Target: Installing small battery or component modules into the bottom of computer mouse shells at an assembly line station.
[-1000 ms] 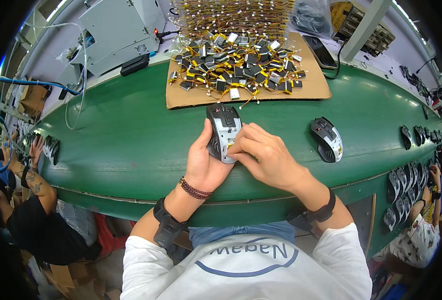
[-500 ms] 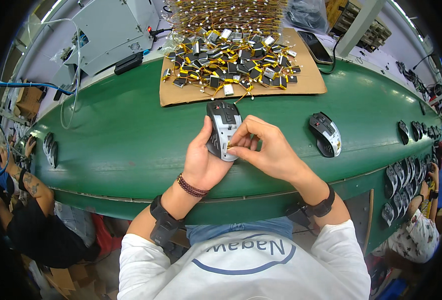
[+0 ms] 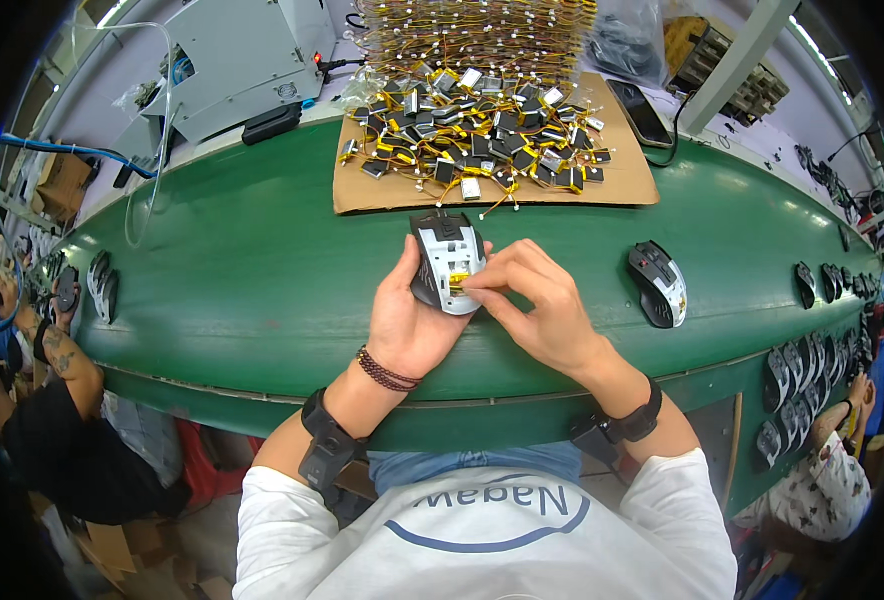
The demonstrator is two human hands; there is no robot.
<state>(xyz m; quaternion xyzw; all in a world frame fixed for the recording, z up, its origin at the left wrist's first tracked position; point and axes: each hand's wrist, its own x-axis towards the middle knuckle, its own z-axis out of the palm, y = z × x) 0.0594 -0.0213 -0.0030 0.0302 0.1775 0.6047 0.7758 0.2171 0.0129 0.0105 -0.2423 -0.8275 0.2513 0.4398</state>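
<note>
A black and white computer mouse (image 3: 444, 240) lies in my left hand (image 3: 402, 305), which is closed around it from below, thumb along its left side. An open recess in its white upper shell shows a small yellow-edged battery (image 3: 457, 281). My right hand (image 3: 539, 300) reaches in from the right, thumb and index finger pinched at the battery's edge in the recess. The fingertips partly cover the battery, so how deep it sits is hard to see.
Many loose batteries with wires (image 3: 482, 135) are heaped on a cardboard sheet (image 3: 382, 198) beyond my hands. Another mouse (image 3: 657, 285) lies right on the green conveyor belt (image 3: 262, 260), and one (image 3: 102, 287) lies left. Co-workers sit at both sides; several mice line the right.
The mouse has tilted so its recess faces up, and the yellow battery now shows there. My right fingers have shifted slightly right. At the far left, a co-worker's hand now holds a dark mouse.
</note>
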